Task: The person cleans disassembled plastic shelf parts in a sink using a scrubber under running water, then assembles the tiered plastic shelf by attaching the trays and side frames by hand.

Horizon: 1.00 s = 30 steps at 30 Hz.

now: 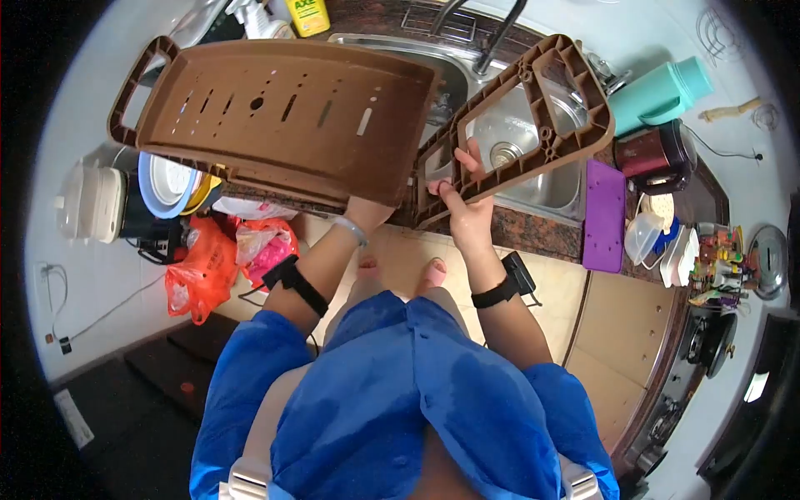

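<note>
A brown plastic shelf rack [312, 125] with slots in its flat panel is held up at the sink. Its ribbed triangular side frame [575, 150] stands out to the right over the basin. My left hand [372, 213] is at the panel's lower right edge, its fingers hidden behind the plastic. My right hand [468, 204] is closed around the side frame near the joint with the panel, some fingers passing through the opening. Under the frame lies the steel sink [560, 193], with a dark faucet [500, 37] behind it.
Right of the sink are a purple board [604, 217], a teal thermos [662, 93] and a dark red kettle [654, 156]. Red plastic bags [202, 271] and a blue-rimmed basin [150, 187] are at left. A yellow bottle [308, 15] stands behind the rack.
</note>
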Each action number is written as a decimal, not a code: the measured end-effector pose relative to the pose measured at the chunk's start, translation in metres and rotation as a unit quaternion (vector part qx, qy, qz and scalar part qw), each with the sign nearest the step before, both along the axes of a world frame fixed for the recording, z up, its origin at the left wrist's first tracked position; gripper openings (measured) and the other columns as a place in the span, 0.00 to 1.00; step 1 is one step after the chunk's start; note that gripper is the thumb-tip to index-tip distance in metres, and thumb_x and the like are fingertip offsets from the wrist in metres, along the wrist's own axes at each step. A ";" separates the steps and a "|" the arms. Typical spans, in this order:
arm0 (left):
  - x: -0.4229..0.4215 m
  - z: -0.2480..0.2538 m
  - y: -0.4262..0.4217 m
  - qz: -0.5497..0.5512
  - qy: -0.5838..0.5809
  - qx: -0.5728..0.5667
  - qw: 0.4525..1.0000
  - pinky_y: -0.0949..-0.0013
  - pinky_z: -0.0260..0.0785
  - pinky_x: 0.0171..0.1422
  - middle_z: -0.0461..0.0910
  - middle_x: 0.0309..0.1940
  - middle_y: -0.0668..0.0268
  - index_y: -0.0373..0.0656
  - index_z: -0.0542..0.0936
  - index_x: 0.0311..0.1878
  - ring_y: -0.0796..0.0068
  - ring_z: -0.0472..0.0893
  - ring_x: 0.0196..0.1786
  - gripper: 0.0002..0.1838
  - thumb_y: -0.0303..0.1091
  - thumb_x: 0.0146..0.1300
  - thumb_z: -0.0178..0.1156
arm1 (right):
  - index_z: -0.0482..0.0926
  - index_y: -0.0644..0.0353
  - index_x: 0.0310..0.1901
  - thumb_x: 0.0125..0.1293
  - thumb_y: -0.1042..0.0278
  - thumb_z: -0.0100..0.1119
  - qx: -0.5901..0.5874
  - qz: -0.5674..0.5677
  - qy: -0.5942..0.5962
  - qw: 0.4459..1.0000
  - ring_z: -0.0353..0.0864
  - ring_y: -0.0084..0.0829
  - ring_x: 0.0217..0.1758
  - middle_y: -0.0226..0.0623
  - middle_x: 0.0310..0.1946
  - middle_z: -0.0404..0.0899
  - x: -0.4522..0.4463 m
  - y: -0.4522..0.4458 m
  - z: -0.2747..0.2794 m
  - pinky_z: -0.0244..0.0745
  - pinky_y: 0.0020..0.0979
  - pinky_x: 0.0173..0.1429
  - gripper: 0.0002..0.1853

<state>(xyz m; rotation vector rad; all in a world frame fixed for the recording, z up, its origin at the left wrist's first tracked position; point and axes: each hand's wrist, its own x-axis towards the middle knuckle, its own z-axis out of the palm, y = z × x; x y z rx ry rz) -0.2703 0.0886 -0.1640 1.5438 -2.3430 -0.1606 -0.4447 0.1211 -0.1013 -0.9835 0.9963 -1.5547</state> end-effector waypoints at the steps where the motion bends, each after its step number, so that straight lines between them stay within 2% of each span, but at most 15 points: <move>1: -0.003 -0.001 0.000 -0.024 0.008 -0.066 0.998 0.53 0.54 0.70 0.71 0.59 0.51 0.40 0.70 0.62 0.50 0.67 0.64 0.28 0.41 0.61 0.60 | 0.64 0.70 0.60 0.57 0.91 0.46 -0.017 0.011 0.044 0.999 0.80 0.30 0.47 0.40 0.74 0.46 0.000 -0.001 -0.011 0.75 0.27 0.52 0.26; 3: -0.009 0.001 -0.001 -0.040 0.018 -0.130 0.990 0.54 0.54 0.71 0.73 0.58 0.52 0.40 0.71 0.61 0.49 0.68 0.63 0.26 0.41 0.61 0.59 | 0.63 0.69 0.60 0.57 0.91 0.46 -0.025 0.017 0.031 0.999 0.80 0.29 0.46 0.39 0.73 0.46 0.004 0.001 -0.015 0.75 0.27 0.51 0.26; 4: -0.010 0.008 0.000 -0.068 0.118 -0.053 0.989 0.54 0.55 0.70 0.73 0.57 0.52 0.40 0.72 0.61 0.49 0.69 0.62 0.25 0.41 0.62 0.58 | 0.63 0.68 0.60 0.57 0.91 0.46 -0.033 0.020 0.015 0.999 0.79 0.28 0.44 0.38 0.73 0.47 0.009 0.003 -0.014 0.75 0.27 0.51 0.27; 6: -0.009 -0.001 0.000 -0.083 0.218 0.026 0.972 0.54 0.56 0.70 0.74 0.56 0.53 0.41 0.73 0.60 0.49 0.70 0.61 0.24 0.41 0.62 0.57 | 0.64 0.69 0.59 0.56 0.91 0.48 -0.033 -0.004 0.027 0.999 0.80 0.27 0.42 0.38 0.73 0.47 0.014 0.004 -0.009 0.75 0.27 0.49 0.26; 9: -0.016 -0.065 -0.017 -0.065 0.168 0.013 0.984 0.54 0.69 0.55 0.79 0.46 0.52 0.38 0.80 0.46 0.49 0.78 0.48 0.17 0.39 0.57 0.57 | 0.66 0.68 0.57 0.55 0.90 0.50 -0.039 -0.024 0.064 0.997 0.79 0.26 0.41 0.39 0.73 0.47 0.018 0.010 -0.005 0.75 0.26 0.49 0.25; 10: -0.019 -0.056 -0.018 -0.062 0.163 0.010 0.985 0.54 0.72 0.51 0.81 0.42 0.51 0.37 0.82 0.41 0.48 0.80 0.45 0.16 0.39 0.55 0.58 | 0.66 0.68 0.57 0.55 0.89 0.50 -0.041 -0.027 0.079 0.996 0.78 0.25 0.41 0.39 0.73 0.47 0.018 0.013 -0.006 0.75 0.27 0.49 0.25; 12: -0.019 -0.014 -0.012 -0.028 0.115 0.141 0.983 0.52 0.72 0.51 0.81 0.36 0.48 0.35 0.82 0.34 0.48 0.80 0.42 0.13 0.36 0.51 0.60 | 0.68 0.68 0.55 0.55 0.89 0.50 -0.050 -0.055 0.018 0.997 0.76 0.23 0.43 0.39 0.73 0.47 0.020 0.021 -0.008 0.75 0.26 0.50 0.23; 13: -0.022 0.001 -0.010 -0.010 0.117 0.158 0.980 0.52 0.73 0.49 0.80 0.31 0.45 0.32 0.82 0.29 0.46 0.81 0.40 0.11 0.33 0.49 0.61 | 0.70 0.67 0.53 0.54 0.89 0.51 -0.066 -0.058 -0.003 0.996 0.73 0.22 0.42 0.38 0.73 0.47 0.021 0.024 -0.004 0.74 0.25 0.49 0.22; 16: -0.023 0.000 -0.017 -0.024 0.133 0.151 0.979 0.52 0.73 0.48 0.80 0.30 0.47 0.34 0.81 0.32 0.46 0.80 0.38 0.14 0.38 0.49 0.63 | 0.73 0.64 0.51 0.54 0.90 0.51 -0.069 -0.090 0.022 0.993 0.71 0.20 0.40 0.39 0.73 0.47 0.020 0.028 0.001 0.73 0.23 0.48 0.21; 19: -0.025 0.003 -0.013 -0.027 0.136 0.168 0.976 0.52 0.73 0.48 0.80 0.30 0.47 0.34 0.82 0.31 0.46 0.80 0.39 0.14 0.38 0.48 0.64 | 0.73 0.65 0.52 0.55 0.90 0.50 -0.070 -0.093 0.013 0.993 0.72 0.23 0.46 0.40 0.73 0.48 0.019 0.031 0.001 0.72 0.24 0.48 0.21; 24: -0.023 0.003 -0.007 -0.046 0.161 0.186 0.968 0.52 0.72 0.48 0.80 0.30 0.46 0.35 0.82 0.30 0.46 0.80 0.39 0.14 0.38 0.50 0.65 | 0.72 0.67 0.53 0.56 0.89 0.50 -0.055 -0.112 -0.006 0.992 0.72 0.26 0.49 0.39 0.73 0.48 0.019 0.036 0.007 0.74 0.25 0.50 0.21; 25: -0.021 0.005 -0.007 -0.054 0.175 0.196 0.963 0.51 0.74 0.49 0.80 0.31 0.43 0.35 0.83 0.31 0.45 0.81 0.40 0.13 0.37 0.52 0.64 | 0.72 0.67 0.53 0.56 0.89 0.50 -0.057 -0.114 -0.003 0.992 0.72 0.26 0.49 0.39 0.73 0.48 0.022 0.038 0.007 0.74 0.25 0.50 0.21; 27: -0.021 0.008 -0.006 -0.057 0.167 0.207 0.962 0.52 0.74 0.49 0.80 0.32 0.43 0.35 0.84 0.32 0.45 0.81 0.40 0.13 0.37 0.53 0.63 | 0.72 0.67 0.52 0.56 0.89 0.51 -0.061 -0.119 -0.030 0.991 0.72 0.25 0.48 0.41 0.70 0.55 0.027 0.041 0.009 0.73 0.25 0.49 0.21; 28: -0.022 0.010 -0.003 -0.057 0.156 0.220 0.961 0.52 0.74 0.49 0.80 0.32 0.43 0.35 0.84 0.32 0.45 0.81 0.41 0.13 0.37 0.53 0.63 | 0.72 0.67 0.52 0.56 0.89 0.51 -0.060 -0.120 -0.027 0.991 0.72 0.25 0.48 0.41 0.70 0.55 0.029 0.043 0.011 0.73 0.25 0.49 0.21; 30: -0.022 0.011 0.001 -0.065 0.154 0.229 0.959 0.52 0.74 0.49 0.80 0.33 0.43 0.35 0.84 0.33 0.45 0.81 0.41 0.13 0.37 0.54 0.62 | 0.73 0.65 0.49 0.54 0.89 0.53 -0.033 -0.130 0.008 0.991 0.73 0.24 0.45 0.39 0.58 0.70 0.035 0.046 0.017 0.72 0.25 0.47 0.19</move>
